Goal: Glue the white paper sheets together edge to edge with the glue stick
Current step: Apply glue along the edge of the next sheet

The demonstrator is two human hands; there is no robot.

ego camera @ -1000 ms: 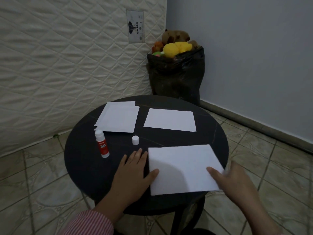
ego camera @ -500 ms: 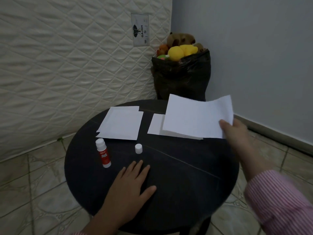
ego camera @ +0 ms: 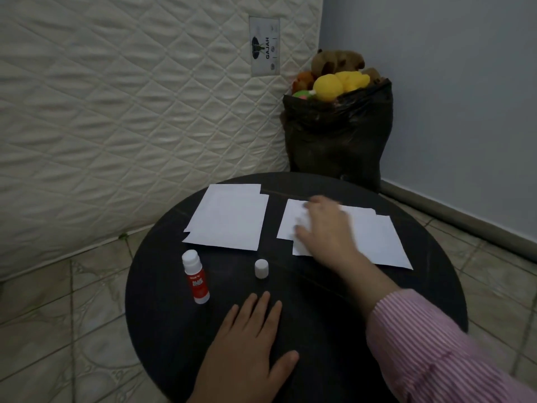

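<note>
Glue stick [ego camera: 195, 276] stands lower left, nearest our flat, empty left hand [ego camera: 247, 350]; our right hand [ego camera: 322, 228] presses overlapped sheets [ego camera: 372, 242], grip flat.

Left hand [ego camera: 250, 350] lies flat, palm down, on the tabletop [ego camera: 162, 315], fingers spread, thumb out. Right hand [ego camera: 322, 228], blurred, reaches across the tabletop's far side, palm down, fingers splayed, striped sleeve [ego camera: 430, 353] over the forearm.
</note>
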